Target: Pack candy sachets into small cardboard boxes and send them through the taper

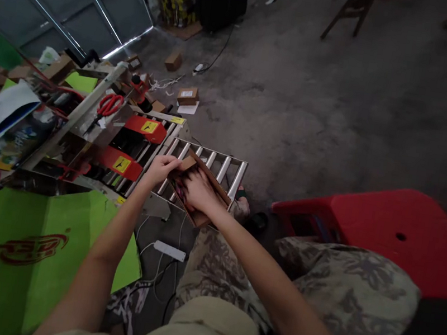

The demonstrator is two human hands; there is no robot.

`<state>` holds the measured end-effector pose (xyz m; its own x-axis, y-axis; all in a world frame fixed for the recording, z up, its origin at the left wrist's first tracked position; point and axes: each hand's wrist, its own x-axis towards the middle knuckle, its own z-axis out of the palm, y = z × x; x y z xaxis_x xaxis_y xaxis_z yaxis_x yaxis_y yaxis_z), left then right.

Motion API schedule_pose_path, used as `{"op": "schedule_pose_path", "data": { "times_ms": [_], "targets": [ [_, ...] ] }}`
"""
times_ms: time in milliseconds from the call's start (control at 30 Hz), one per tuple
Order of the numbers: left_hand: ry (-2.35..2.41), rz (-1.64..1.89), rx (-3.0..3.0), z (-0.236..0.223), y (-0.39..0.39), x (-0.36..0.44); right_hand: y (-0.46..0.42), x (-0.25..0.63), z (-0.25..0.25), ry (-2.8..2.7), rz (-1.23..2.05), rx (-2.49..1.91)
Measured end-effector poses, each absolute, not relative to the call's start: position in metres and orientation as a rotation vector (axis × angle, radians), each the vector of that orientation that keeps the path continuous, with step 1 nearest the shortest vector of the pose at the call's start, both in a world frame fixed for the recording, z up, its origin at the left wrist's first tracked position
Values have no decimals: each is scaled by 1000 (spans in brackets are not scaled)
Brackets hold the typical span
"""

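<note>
The right hand (200, 193) is hiding much of what the cardboard box (200, 220) is holding, and the contents are showing too darkly to name. At one o'clock the top edge is cutting off some wooden furniture (356, 7); at three, the right edge is cropping a red stool (375, 228); at eight, the left edge is trimming a green bag (60, 289). Toward eleven, a parcel label (187, 94) is appearing too small to read.

At one open cardboard box (200, 219) you have two hands, left hand (161, 169) and right hand (199, 189). To the left of your fingers (171, 162) are two red guards (160, 133) with two yellow stickers (149, 126), one each, plus one pair of red-handled scissors (107, 110). Below your fingers lie one white power strip (170, 251) and, further left, one lime-green bag (82, 224); right of them stands one red stool (366, 230).
</note>
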<state>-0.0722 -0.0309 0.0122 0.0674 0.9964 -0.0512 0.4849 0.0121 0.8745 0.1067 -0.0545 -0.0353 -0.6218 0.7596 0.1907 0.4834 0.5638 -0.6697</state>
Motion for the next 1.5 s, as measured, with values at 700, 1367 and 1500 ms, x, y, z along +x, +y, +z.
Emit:
{"op": "schedule_pose_path", "data": {
  "times_ms": [700, 1367, 1500],
  "targets": [
    [2172, 838, 1779, -18, -3, -37, -115, 152, 0, -2221, 546, -1330],
    [1802, 177, 2477, -26, -95, 10, -125, 299, -116, -999, 1319, -1237],
    [2039, 302, 2259, 7, -37, -57, -143, 327, -127, -974, 1235, -1396]
  ]
}}
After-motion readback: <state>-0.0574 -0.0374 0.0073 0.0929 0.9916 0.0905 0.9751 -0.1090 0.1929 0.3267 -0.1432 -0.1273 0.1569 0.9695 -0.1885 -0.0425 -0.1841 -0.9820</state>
